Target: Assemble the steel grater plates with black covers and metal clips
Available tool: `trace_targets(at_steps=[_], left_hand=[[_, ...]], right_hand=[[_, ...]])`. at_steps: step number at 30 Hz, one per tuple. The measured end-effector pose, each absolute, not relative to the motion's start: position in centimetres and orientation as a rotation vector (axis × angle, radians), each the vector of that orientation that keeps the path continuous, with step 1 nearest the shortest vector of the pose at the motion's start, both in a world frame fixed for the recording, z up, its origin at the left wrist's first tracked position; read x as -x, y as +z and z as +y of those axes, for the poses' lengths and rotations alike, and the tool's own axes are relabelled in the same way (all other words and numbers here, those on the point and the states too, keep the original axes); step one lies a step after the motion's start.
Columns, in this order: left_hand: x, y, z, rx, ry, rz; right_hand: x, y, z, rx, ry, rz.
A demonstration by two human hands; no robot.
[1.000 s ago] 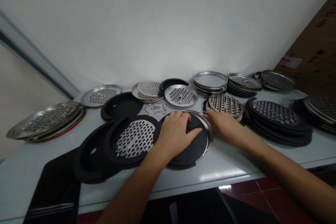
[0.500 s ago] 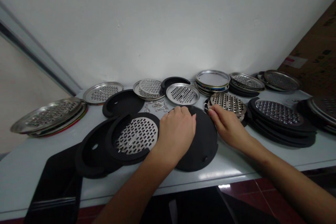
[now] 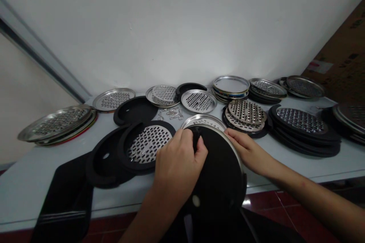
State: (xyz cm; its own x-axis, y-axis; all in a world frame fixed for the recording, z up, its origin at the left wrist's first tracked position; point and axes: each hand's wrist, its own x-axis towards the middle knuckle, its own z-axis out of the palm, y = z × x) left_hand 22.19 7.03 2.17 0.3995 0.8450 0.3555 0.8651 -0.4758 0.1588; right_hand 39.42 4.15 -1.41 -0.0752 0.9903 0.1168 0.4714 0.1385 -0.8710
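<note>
Grasps black disc (image 3: 221, 174) by its upper left with left hand (image 3: 178, 157), at lower centre of the frame, tilted by the surface's (image 3: 23, 197) near edge. Meets its upper-right rim with right hand (image 3: 247, 151); cannot tell if clasped. Lies between both hands; being round, shows no long axis.

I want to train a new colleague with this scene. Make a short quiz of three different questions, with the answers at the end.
1. Multiple choice: what does the left grip hold?
A) a cardboard sheet
B) a round black tray
C) a chain

2. True or false: small metal hooks lie on the table, beyond the left grip.

3. Short answer: which grip is nearer to the cardboard box?

Key: 1. B. 2. True. 3. The right grip.
</note>
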Motion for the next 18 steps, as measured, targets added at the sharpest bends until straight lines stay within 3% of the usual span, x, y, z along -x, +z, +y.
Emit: trace_targets(at_steps=[5,12,18], left_hand=[[-22.0,2.1,5.9,2.548,-0.626,-1.507],[-24.3,1.3,4.7,2.728,-0.107,-1.608],[-25.4,0.7,6.1,2.728,0.039,-1.7]], right_hand=[[-39.5,-1.8,5.0,1.423,0.916,-1.603],[-39.5,-2.4,8.1,1.313,1.072,-1.644],[-39.1,-1.0,7.8,1.495,0.549,-2.034]])
